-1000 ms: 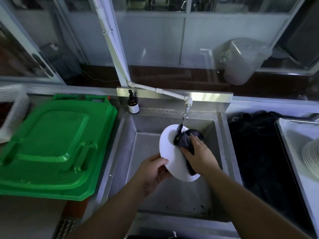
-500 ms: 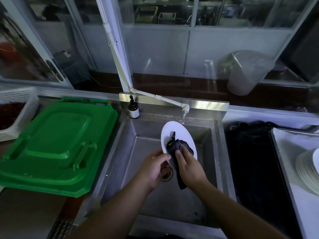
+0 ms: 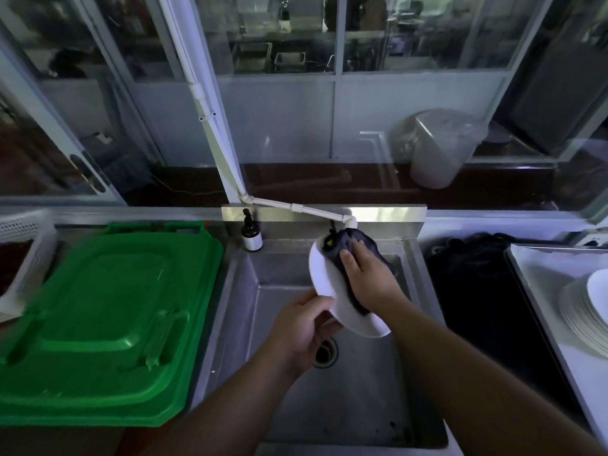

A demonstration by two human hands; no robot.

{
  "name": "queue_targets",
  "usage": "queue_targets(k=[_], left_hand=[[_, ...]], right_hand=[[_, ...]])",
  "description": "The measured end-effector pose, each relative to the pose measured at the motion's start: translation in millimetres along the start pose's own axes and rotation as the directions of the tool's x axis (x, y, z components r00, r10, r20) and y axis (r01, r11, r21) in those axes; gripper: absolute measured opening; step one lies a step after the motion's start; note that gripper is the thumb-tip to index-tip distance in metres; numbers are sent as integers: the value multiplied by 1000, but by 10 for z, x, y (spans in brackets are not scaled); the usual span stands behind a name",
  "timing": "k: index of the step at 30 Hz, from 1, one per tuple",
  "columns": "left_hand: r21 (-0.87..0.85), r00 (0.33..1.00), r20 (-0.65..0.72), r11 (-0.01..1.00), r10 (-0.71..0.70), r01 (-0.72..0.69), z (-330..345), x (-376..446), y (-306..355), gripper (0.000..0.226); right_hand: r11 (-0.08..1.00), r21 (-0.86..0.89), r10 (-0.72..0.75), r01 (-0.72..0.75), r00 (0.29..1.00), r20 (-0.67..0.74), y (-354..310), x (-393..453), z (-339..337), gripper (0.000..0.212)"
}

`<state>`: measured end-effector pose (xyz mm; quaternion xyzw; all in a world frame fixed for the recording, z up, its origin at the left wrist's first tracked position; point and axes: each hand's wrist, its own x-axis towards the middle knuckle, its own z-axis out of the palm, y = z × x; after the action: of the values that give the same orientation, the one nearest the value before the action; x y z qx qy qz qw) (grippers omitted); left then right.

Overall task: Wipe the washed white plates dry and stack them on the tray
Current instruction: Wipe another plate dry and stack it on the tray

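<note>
Held tilted over the steel sink (image 3: 250, 311): round white ceramic plate (image 3: 324, 278), left hand (image 3: 301, 327) gripping its lower rim, right hand (image 3: 368, 274) pressing a dark grey cloth (image 3: 342, 250) flat against its face. Best wiped rim to rim, grip firm. White tap pipe (image 3: 348, 220) close at 12 o'clock; metal tray (image 3: 539, 274) with stacked white plates (image 3: 579, 311) waiting at 3 o'clock.

White plate (image 3: 324, 274); dark grey cloth (image 3: 348, 248), yellow tag; green lid (image 3: 98, 324); brown bottle (image 3: 251, 233), white label; white stacked plates (image 3: 589, 314).
</note>
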<state>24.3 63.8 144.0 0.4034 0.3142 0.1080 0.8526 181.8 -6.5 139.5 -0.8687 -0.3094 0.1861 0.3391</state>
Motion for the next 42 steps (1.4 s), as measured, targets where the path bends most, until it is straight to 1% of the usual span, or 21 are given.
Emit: queue_targets(k=[2, 4, 6, 8, 10, 12, 14, 17, 19, 22, 24, 27, 29, 33, 38, 40, 42], left_hand=[[-24, 1000, -5, 999, 30, -30, -12, 3, 26, 27], [-12, 998, -7, 998, 61, -61, -40, 31, 42, 30], [5, 997, -13, 997, 81, -81, -67, 44, 65, 32], [9, 996, -20, 996, 91, -90, -92, 49, 83, 32], [-6, 996, -20, 996, 87, -87, -98, 47, 97, 32], [-33, 997, -14, 996, 76, -77, -100, 45, 107, 31], [-68, 999, 1, 996, 53, -53, -104, 37, 117, 29], [-72, 1000, 16, 997, 10, -8, -125, 8, 115, 25], [-27, 1000, 27, 1000, -6, 7, -120, -17, 100, 26], [27, 999, 21, 999, -30, 30, -93, -72, 62, 29], [40, 999, 13, 999, -37, 37, -84, -102, 55, 25], [52, 999, 22, 998, -41, 40, -64, -118, 82, 28], [49, 999, 19, 998, -35, 34, -46, -138, 111, 28], [50, 999, 22, 998, -29, 28, -25, -186, 140, 29], [35, 1000, 7, 999, -24, 23, -78, -228, 156, 28], [35, 1000, -3, 999, -16, 16, -111, -238, 165, 28], [38, 1000, -1, 999, -5, 5, -159, -241, 182, 30]], right_hand=[[998, -2, 67, -67, 998, -11, 52, -23, 38, 57], [990, 15, 141, -141, 990, -25, 61, -95, 105, 58], [978, 58, 201, -199, 979, -27, 43, -196, 189, 55], [975, 79, 207, -206, 978, 5, -19, -331, 258, 48], [976, 106, 189, -190, 982, 20, -103, -498, 320, 45], [958, 225, 183, -180, 983, 7, -224, -687, 346, 48], [949, 289, 133, -129, 991, 6, -317, -806, 333, 49], [969, 247, 25, -32, 999, 28, -346, -824, 243, 48], [983, 181, -36, 27, 998, 48, -326, -745, 184, 49], [994, 70, -85, 80, 994, 74, -285, -587, 122, 51], [992, 29, -126, 125, 991, 50, -268, -505, 78, 51], [989, 33, -146, 146, 989, -27, -182, -359, 24, 51], [994, 18, -110, 111, 992, -67, -105, -244, 0, 53], [1000, 6, 14, -13, 991, -130, 45, -82, -54, 59], [994, 7, 110, -110, 987, -114, 176, -52, -148, 52], [988, 68, 148, -140, 982, -117, 211, -55, -219, 45], [954, 240, 205, -178, 975, -89, 247, -65, -326, 35]])
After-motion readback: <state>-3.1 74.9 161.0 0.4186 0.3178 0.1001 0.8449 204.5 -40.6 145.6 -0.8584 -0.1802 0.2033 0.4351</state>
